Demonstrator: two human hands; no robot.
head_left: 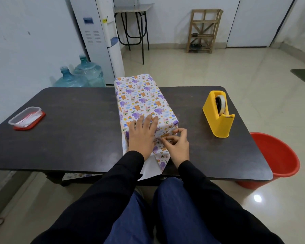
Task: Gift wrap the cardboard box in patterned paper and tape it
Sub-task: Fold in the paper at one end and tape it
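A long box covered in white paper with purple elephants and orange bears (141, 99) lies lengthwise in the middle of the dark table (74, 138). My left hand (142, 136) presses flat on the box's near end, fingers spread over the top edge. My right hand (176, 143) pinches a fold of the paper at the near right corner. A loose flap of the paper (155, 164), white side partly showing, hangs over the table's near edge. The cardboard itself is hidden under the paper.
A yellow tape dispenser (218, 115) stands on the table to the right of the box. A clear plastic tub on a red lid (26, 118) sits at the left. A red bucket (275, 161) is on the floor by the table's right corner.
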